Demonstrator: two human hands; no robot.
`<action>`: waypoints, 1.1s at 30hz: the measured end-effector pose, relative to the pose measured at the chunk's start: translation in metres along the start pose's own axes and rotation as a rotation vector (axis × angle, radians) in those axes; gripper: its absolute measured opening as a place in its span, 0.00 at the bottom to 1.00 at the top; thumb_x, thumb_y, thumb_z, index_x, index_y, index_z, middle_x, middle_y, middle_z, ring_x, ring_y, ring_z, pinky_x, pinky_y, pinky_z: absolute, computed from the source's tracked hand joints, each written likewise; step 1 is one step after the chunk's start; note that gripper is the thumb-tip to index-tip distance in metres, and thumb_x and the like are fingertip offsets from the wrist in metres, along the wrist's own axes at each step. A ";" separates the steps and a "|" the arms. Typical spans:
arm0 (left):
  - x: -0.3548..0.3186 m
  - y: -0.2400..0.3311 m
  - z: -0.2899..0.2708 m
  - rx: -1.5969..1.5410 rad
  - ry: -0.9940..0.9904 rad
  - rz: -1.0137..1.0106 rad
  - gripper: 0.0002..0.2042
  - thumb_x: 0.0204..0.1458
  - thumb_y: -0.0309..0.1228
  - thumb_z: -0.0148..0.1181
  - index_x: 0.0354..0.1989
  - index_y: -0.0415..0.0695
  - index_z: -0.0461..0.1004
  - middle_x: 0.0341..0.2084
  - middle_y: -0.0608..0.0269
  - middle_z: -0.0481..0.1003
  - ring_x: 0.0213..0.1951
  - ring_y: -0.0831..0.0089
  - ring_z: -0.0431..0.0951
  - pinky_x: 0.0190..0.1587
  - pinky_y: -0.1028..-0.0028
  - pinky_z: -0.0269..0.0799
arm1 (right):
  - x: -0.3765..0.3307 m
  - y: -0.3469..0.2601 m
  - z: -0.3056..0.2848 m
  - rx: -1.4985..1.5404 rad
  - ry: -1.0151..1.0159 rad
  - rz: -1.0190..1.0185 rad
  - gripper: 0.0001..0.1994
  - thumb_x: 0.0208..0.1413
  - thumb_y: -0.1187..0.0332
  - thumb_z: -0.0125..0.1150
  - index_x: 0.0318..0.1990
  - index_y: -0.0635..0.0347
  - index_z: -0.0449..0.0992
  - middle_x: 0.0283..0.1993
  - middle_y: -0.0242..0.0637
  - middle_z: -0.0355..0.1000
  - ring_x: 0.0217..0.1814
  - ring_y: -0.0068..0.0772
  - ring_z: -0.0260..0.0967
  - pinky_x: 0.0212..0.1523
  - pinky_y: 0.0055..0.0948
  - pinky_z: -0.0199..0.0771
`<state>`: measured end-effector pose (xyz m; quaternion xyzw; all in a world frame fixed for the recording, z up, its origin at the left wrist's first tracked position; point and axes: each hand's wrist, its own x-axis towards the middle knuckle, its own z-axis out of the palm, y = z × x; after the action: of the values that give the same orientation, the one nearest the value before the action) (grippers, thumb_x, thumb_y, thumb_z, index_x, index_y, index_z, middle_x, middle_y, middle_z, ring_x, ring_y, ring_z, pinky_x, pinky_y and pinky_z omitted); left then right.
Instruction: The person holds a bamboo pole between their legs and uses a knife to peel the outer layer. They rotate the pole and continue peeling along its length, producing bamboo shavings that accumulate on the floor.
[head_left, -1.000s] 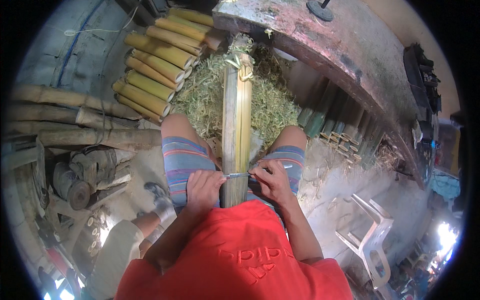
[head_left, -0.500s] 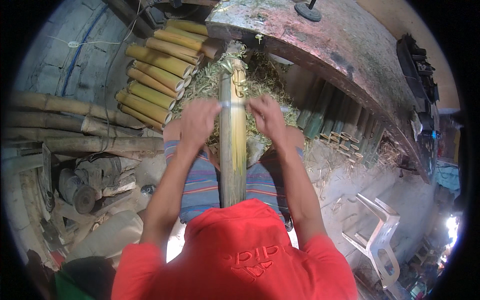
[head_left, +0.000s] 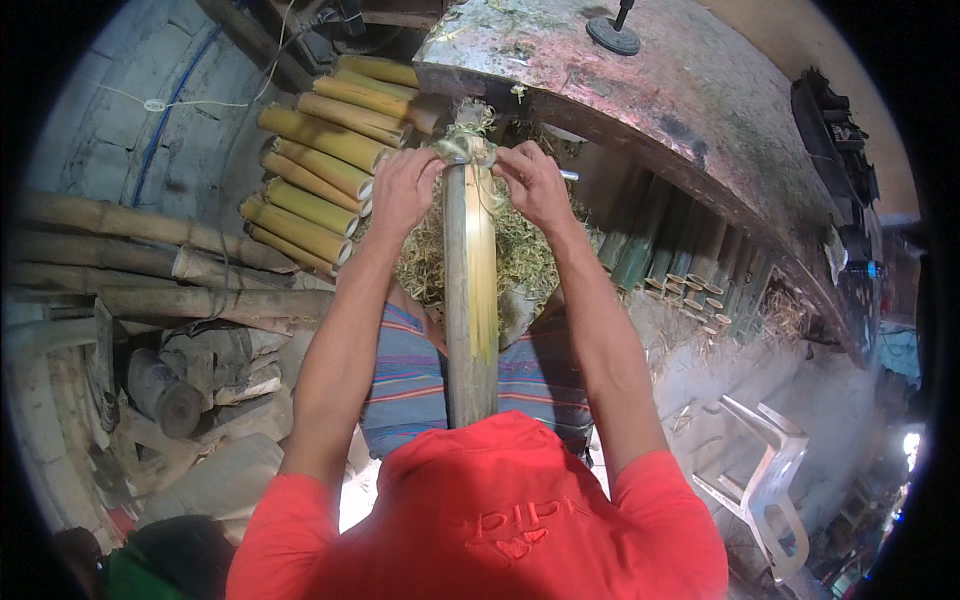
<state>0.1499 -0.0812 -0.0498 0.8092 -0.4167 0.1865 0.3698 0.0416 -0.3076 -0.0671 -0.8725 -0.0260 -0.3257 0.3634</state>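
Observation:
A long bamboo pole (head_left: 482, 290) runs from my chest away between my legs, its outer side greyish and its top scraped to pale yellow. Near its far end a drawknife-like metal blade (head_left: 456, 160) lies crosswise on it. My left hand (head_left: 402, 190) is closed on the blade's left end. On the other side my right hand (head_left: 540, 188) grips the right end, a bit of bright metal showing beyond it. Thin green peelings (head_left: 476, 122) curl over the pole just past the blade. Both arms reach forward.
Yellow bamboo tubes (head_left: 322, 125) are stacked at the left. Green bamboo tubes (head_left: 640, 225) lean under a stained workbench (head_left: 640, 85) at the right. Shavings (head_left: 425, 255) cover the ground around the pole. A white plastic chair (head_left: 755, 475) lies at the lower right; old poles (head_left: 130, 240) lie at left.
Both hands have slid the blade forward along the bamboo, away from my body. Peelings now bunch at the blade, and my arms are straighter.

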 end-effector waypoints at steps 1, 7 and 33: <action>0.003 -0.005 0.001 -0.008 -0.041 0.005 0.08 0.63 0.32 0.63 0.42 0.40 0.82 0.36 0.50 0.81 0.39 0.50 0.79 0.44 0.56 0.70 | 0.004 0.000 -0.002 0.012 -0.007 -0.006 0.12 0.55 0.77 0.67 0.46 0.52 0.85 0.38 0.42 0.76 0.36 0.52 0.76 0.35 0.47 0.73; -0.072 0.057 -0.031 -0.007 -0.108 -0.156 0.09 0.64 0.35 0.62 0.42 0.43 0.82 0.34 0.55 0.81 0.39 0.52 0.78 0.44 0.57 0.69 | -0.063 -0.059 -0.029 -0.057 -0.092 -0.014 0.15 0.54 0.77 0.69 0.49 0.52 0.84 0.38 0.41 0.76 0.40 0.49 0.75 0.39 0.44 0.72; -0.172 0.108 -0.073 -0.088 -0.198 -0.173 0.05 0.60 0.28 0.63 0.40 0.39 0.81 0.33 0.52 0.77 0.37 0.50 0.75 0.42 0.55 0.65 | -0.155 -0.117 -0.053 -0.056 -0.261 0.083 0.14 0.51 0.79 0.68 0.46 0.56 0.85 0.40 0.42 0.77 0.42 0.50 0.74 0.45 0.44 0.70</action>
<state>-0.0378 0.0252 -0.0596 0.8395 -0.3876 0.0545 0.3769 -0.1422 -0.2262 -0.0582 -0.9174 -0.0278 -0.1947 0.3458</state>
